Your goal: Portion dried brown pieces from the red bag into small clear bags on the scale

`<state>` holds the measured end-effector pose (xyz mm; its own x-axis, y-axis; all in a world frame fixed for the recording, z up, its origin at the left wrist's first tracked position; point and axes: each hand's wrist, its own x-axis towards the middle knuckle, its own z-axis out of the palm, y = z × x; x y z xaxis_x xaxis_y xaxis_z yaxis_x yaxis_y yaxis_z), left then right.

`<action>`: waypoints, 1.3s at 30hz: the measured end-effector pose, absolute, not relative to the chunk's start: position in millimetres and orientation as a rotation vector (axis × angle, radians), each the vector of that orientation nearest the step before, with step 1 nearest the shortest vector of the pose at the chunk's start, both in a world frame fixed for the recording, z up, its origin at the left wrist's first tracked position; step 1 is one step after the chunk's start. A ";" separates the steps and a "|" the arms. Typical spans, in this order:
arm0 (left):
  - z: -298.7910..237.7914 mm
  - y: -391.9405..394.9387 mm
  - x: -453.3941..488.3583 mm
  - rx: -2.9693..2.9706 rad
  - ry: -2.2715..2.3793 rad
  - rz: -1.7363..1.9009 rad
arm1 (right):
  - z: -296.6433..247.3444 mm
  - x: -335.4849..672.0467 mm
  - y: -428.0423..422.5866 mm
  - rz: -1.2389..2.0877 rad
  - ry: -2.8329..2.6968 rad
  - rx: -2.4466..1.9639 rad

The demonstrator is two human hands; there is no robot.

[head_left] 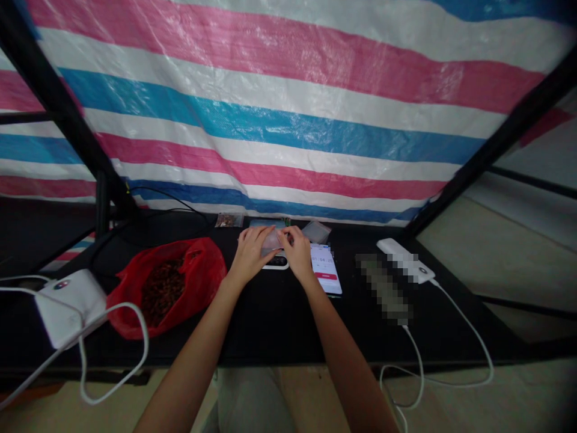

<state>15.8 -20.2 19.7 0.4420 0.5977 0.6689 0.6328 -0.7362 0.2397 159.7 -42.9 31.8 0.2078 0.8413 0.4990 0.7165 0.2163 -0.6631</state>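
My left hand [251, 252] and my right hand [298, 252] meet over the middle of the black table [270, 325]. Both pinch a small clear plastic bag [273, 240] held between their fingertips. Under the hands lies a small white-rimmed scale [277, 262]. A phone [325, 268] with a lit screen and a red button lies flat just right of my right hand. An open red plastic bag [169, 287] full of small dark brown pieces sits left of my left hand.
More small clear bags [316, 231] and a filled packet [228, 220] lie at the table's back edge. White power banks with cables sit at the left [67, 304] and right [406, 257]. A striped pink, blue and white tarp [288, 108] hangs behind. Black frame bars [67, 120] slant at both sides.
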 end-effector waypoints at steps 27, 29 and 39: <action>46.1 -10.2 -5.1 -2.772 -1.339 -1.226 | 14.9 208.6 -42.0 -0.035 -1.810 -2.216; 52.0 -50.5 -32.6 -2.621 -1.369 -1.368 | 15.2 207.5 -39.8 0.021 -1.776 -2.192; 9.0 -142.3 -171.4 -1.739 -2.005 -1.709 | 45.3 154.8 -30.2 0.214 -1.583 -1.545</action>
<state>-171.4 -142.3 9.0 -0.3929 0.7080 0.5869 0.6916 -0.1932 0.6960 154.8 -30.2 45.3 0.1704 0.8719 0.4591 0.7189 0.2086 -0.6631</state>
